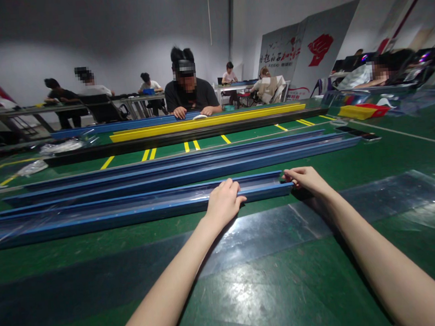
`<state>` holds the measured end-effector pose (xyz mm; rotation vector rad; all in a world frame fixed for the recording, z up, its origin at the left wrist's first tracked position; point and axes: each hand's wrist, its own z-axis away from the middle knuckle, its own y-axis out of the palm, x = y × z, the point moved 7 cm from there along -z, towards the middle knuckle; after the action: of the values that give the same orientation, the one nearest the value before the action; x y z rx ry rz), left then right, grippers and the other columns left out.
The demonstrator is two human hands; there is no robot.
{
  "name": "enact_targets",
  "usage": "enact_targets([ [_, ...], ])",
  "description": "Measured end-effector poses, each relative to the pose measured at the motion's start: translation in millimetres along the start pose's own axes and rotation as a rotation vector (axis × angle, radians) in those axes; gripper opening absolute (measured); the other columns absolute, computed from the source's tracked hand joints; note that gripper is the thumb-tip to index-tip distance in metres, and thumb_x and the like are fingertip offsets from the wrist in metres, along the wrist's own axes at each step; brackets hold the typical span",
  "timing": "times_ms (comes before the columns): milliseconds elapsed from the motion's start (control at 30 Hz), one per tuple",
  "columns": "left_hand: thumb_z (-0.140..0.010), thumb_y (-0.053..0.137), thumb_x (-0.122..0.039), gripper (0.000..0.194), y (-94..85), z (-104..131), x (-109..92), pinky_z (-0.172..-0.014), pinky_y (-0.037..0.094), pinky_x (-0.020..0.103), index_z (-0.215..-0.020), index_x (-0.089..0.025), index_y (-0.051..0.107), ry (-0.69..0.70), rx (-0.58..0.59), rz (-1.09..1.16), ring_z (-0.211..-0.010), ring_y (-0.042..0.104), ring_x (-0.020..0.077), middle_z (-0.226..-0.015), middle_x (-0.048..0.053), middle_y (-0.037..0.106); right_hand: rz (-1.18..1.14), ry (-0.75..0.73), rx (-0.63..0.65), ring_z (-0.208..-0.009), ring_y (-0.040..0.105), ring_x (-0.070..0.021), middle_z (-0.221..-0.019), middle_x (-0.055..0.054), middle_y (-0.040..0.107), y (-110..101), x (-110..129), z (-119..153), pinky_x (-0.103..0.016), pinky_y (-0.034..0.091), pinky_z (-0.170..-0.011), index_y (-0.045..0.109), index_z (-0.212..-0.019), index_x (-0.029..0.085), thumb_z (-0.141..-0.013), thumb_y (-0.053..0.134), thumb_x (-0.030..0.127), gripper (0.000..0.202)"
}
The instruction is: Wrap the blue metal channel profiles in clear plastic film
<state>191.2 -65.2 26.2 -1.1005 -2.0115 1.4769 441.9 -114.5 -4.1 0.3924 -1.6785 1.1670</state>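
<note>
Two bare forearms (pixel 176 282), bare hands (pixel 223 202)

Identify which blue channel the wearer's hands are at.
The nearest blue channel: left hand over its near wall, right hand at its right end. Other blue channels lie farther off.

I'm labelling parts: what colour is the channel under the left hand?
Blue channel, best in head view.

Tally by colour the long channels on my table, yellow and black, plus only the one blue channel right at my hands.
Blue channel at your left hand and right hand: 1
Yellow channel: 1
Black channel: 1
Total: 3
</note>
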Motion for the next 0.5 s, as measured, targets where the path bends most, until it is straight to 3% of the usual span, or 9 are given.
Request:
enact_targets([
  [133,-0.081,0.054,-0.036,0.017,-0.3,0.5,-0.8,-0.070,0.041,0.026,-0.087,-0.020,0.053,0.013,0.002,-0.024,-0.087,0.053,0.0173,-0.093,0.002,0.057,0.208,-0.230,0.044,-0.058,0.052,-0.0128,-0.058,-0.003,0.059,5.4,29.3,11.1,-0.024,0.036,-0.055,0.063,-0.060,0.016,-0.073,0.048,0.059,0.047],
  [300,-0.083,0.052,-0.036,0.019,-1.2,1.6,-4.3,-0.072,0.040,0.029,-0.089,-0.018,0.052,0.035,0.006,-0.082,-0.086,0.053,0.0189,-0.095,0.004,0.057,0.507,-0.586,0.026,-0.066,0.053,-0.0156,-0.067,-0.004,0.061,35.3,71.8,43.3,-0.026,0.036,-0.062,0.060,-0.064,0.018,-0.078,0.048,0.054,0.040],
  [400,-0.083,0.051,-0.036,0.019,-2.1,2.7,-6.6,-0.072,0.039,0.031,-0.090,-0.018,0.052,0.062,-0.006,-0.116,-0.087,0.052,0.0200,-0.095,0.005,0.057,0.704,-0.779,0.053,-0.073,0.052,-0.0175,-0.072,-0.004,0.059,57.9,85.7,62.7,-0.027,0.036,-0.066,0.058,-0.071,0.019,-0.079,0.052,0.047,0.030],
  [500,-0.083,0.052,-0.035,0.019,-2.3,3.3,-7.0,-0.072,0.038,0.031,-0.090,-0.018,0.053,0.085,-0.009,-0.114,-0.088,0.052,0.0202,-0.094,0.005,0.058,0.830,-0.853,0.029,-0.077,0.052,-0.0182,-0.078,-0.005,0.059,66.3,89.0,71.1,-0.027,0.036,-0.067,0.057,-0.076,0.019,-0.079,0.054,0.037,0.018],
])
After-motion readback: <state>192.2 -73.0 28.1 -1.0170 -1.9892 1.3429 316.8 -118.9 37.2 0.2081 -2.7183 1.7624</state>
